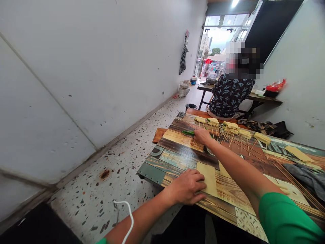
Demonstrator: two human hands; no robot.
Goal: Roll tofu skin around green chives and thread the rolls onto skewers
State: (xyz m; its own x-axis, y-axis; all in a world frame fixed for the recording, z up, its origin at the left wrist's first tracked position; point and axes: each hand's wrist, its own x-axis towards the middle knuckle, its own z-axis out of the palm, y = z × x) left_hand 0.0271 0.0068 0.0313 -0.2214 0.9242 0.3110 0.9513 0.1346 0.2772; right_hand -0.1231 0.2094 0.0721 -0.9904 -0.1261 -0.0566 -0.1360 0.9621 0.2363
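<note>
Green sleeve, right arm, nearest. Patchwork wooden tabletop. Row of skewered yellow rolls toward one o'clock. Yellow rectangular sheet, long axis eleven to five; left hand, the nearer, at its nine o'clock edge, fingers parted, not pinching. Green stalks, eleven o'clock from the sheet, lying nine to three; right hand over their three o'clock end, fingertips hidden, so how firmly closed I cannot tell.

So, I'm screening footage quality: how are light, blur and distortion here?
Head view: doorway very bright; ceiling lamp glaring; red bag smeared; head of the seated person pixelated; left hand and right hand fairly sharp; room tilted, wall lines slanting.
</note>
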